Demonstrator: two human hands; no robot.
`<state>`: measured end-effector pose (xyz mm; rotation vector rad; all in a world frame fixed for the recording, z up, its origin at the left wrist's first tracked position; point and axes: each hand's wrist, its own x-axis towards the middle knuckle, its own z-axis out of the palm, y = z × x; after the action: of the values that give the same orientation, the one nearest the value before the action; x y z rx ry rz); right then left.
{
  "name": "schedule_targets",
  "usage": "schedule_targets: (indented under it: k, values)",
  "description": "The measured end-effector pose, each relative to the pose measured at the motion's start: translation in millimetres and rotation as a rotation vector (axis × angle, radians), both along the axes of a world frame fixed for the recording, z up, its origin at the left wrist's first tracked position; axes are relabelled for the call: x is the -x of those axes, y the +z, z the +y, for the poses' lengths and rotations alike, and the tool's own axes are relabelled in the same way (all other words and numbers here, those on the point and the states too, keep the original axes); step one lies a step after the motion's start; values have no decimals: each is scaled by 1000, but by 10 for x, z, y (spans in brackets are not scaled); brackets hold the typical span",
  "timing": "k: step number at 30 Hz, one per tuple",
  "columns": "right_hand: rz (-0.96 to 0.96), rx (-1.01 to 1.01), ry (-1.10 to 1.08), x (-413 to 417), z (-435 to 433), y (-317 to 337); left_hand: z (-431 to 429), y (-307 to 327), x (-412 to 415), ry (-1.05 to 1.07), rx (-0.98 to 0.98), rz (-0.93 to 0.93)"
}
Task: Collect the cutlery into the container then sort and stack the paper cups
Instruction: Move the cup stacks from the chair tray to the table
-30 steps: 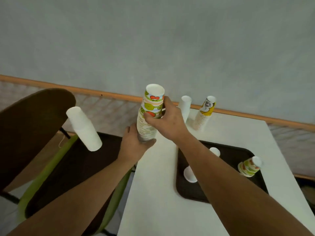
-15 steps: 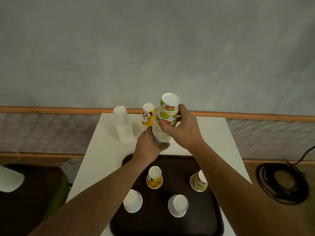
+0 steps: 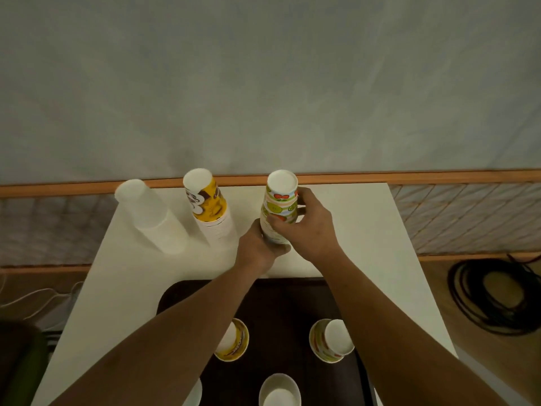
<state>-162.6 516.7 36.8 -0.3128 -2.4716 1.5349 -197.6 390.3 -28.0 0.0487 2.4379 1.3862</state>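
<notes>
A tall upside-down stack of fruit-print cups (image 3: 280,200) stands at the far middle of the white table (image 3: 366,230). My left hand (image 3: 257,250) grips its lower part and my right hand (image 3: 307,227) grips it higher up. To its left stand a yellow-print stack (image 3: 207,205) and a plain white stack (image 3: 152,218). On the dark tray (image 3: 281,303) near me sit single inverted cups: a yellow one (image 3: 232,339), a fruit-print one (image 3: 332,339), a white one (image 3: 279,389), and another white one (image 3: 196,394) half hidden by my left arm.
A coil of black cable (image 3: 494,294) lies on the floor to the right. A wooden rail (image 3: 439,175) runs along the wall behind the table. A green-edged chair (image 3: 20,367) is at the lower left, beside pale wires (image 3: 38,300) on the floor.
The view swung from the chair side back over the table. Both hands carried the fruit-print stack down toward the tabletop, to the right of the yellow stack.
</notes>
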Motion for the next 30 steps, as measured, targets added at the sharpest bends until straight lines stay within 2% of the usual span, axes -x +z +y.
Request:
schedule_targets:
  k: [10, 17, 21, 24, 30]
  values:
    - [-26, 77, -47, 180, 52, -216, 129, -283, 121, 48, -7, 59]
    - [-91, 91, -62, 67, -27, -42, 26, -189, -5, -48, 132, -13]
    - [47, 4, -213, -158, -211, 244, -194, 62, -268, -57, 239, 10]
    - [198, -88, -341, -328, -443, 528, -491, 336, -521, -66, 206, 158]
    - [336, -92, -180, -570, -1266, 1022, -1444, 833, -1000, 83, 66, 362]
